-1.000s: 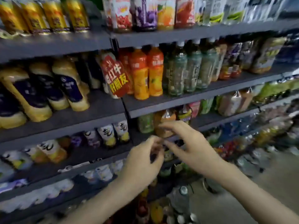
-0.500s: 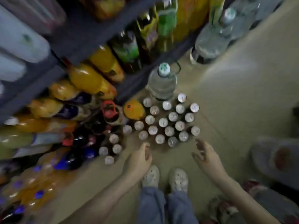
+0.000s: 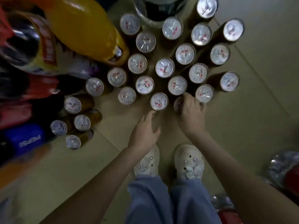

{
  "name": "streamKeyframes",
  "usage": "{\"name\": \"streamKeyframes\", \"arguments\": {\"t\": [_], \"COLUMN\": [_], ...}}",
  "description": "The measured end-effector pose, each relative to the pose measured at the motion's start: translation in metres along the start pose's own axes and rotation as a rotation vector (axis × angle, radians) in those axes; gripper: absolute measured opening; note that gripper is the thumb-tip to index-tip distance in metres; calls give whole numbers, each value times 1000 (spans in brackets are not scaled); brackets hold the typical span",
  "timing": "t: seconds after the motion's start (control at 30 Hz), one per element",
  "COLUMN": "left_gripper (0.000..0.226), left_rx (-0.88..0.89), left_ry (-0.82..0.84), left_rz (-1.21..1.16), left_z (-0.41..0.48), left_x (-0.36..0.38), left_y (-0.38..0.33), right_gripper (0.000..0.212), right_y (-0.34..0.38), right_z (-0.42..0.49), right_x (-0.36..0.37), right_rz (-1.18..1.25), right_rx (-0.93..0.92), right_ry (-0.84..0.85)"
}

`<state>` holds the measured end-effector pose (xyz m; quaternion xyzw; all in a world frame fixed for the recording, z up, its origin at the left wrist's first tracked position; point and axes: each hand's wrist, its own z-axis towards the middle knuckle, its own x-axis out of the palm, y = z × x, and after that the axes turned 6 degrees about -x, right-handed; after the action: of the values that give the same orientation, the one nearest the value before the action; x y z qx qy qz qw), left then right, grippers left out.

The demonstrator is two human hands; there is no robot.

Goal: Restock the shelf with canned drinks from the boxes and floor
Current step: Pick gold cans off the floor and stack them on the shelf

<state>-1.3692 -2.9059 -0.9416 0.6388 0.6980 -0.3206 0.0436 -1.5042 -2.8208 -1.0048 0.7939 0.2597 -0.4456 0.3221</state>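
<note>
Cans [image 3: 165, 68] stand upright, lids up; right grip [image 3: 191, 112] curls round nearest can [image 3: 178, 102], left grip [image 3: 145, 130] loosely spread.

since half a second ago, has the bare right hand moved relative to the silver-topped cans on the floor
Yes. The bare right hand has reached forward from short of the silver-topped cans onto a near-row can, gripping its top.

Shiny metal can tops [image 3: 164, 68], glossy orange plastic bottle [image 3: 84, 28], matt tiled floor [image 3: 258, 97], blue denim trousers [image 3: 148, 201]
</note>
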Motion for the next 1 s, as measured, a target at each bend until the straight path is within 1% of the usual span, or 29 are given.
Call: {"name": "streamKeyframes", "arguments": {"t": [0.07,0.17,0.27,0.33,0.4,0.43,0.47,0.5,0.53,0.57,0.6,0.63,0.67,0.7,0.73,0.8,0.9,0.93,1.0], "left_gripper": [50,55,67,73,75,74,71,66,59,51,44,38,35,32,31,29,28,29,30], "left_rx": [58,158,280,324,294,253,188,106,22,-53,-112,-154,-185,-211,-236,-264,-249,-244,-235], "left_ry": [-3,-39,21,86,119,140,183,251,330,399,440,455,456,447,432,416,415,413,410], "left_rz": [-27,-143,-193,-178,-141,-140,-185,-288,-427,-561,-660,-728,-793,-859,-916,-994,-1034,-1036,-1009], "left_z": [4,3,2,0,-2,-1,0,2,4,7,9,12,14,15,17,20,19,17,9], "left_x": [8,13,6,-3,-11,-15,-18,-22,-26,-29,-31,-32,-32,-32,-30,-28,-26,-26,-28], "left_y": [6,9,3,-9,-22,-26,-30,-32,-34,-36,-36,-36,-35,-35,-34,-33,-31,-31,-29], "right_gripper": [57,66,70,62,53,52,52,55,62,70,78,86,91,95,100,100,91,90,86], "right_y": [0,1,6,13,17,16,14,12,5,-4,-15,-26,-36,-45,-52,-61,-58,-57,-55], "right_z": [0,-10,-24,-31,-31,-28,-25,-19,-13,-6,2,10,15,18,19,20,27,29,29], "right_x": [0,-15,-48,-75,-94,-99,-104,-107,-106,-103,-98,-91,-83,-73,-62,-41,-25,-22,-16], "right_rz": [45,179,463,690,869,927,963,967,911,781,592,401,236,117,54,69,330,425,533], "right_rx": [12,37,136,210,214,186,142,103,70,47,43,53,65,66,54,31,89,107,165], "right_ry": [-42,4,110,190,300,367,429,464,447,375,285,207,167,164,163,95,-54,-81,-100]}}
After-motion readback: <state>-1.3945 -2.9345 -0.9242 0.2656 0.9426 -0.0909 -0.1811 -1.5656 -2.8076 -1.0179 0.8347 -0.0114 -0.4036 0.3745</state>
